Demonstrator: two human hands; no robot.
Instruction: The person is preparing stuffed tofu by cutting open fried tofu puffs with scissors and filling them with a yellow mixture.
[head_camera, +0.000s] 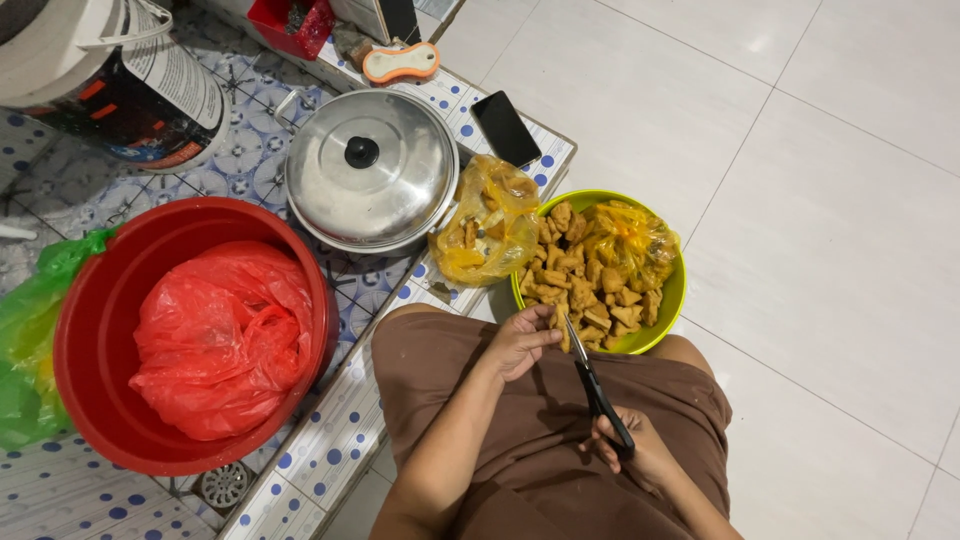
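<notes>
A brown-clad lap (560, 440) is filling the near edge. The right hand (640, 455) is gripping black-handled scissors (598, 392); the left hand (522, 340) is pinching a fried piece (560, 330) at the blades, over a green bowl (672, 290) sitting on pale floor tiles (820, 180). A red basin (90, 340) and lidded steel pot (370, 168) are resting on the patterned raised ledge (340, 440).

The left hand (520, 343) pinched a golden fried tofu piece (560, 327) over the lime-green plastic bowl (668, 300), while the right hand (640, 452) gripped black-handled scissors (597, 390), blades at the piece
</notes>
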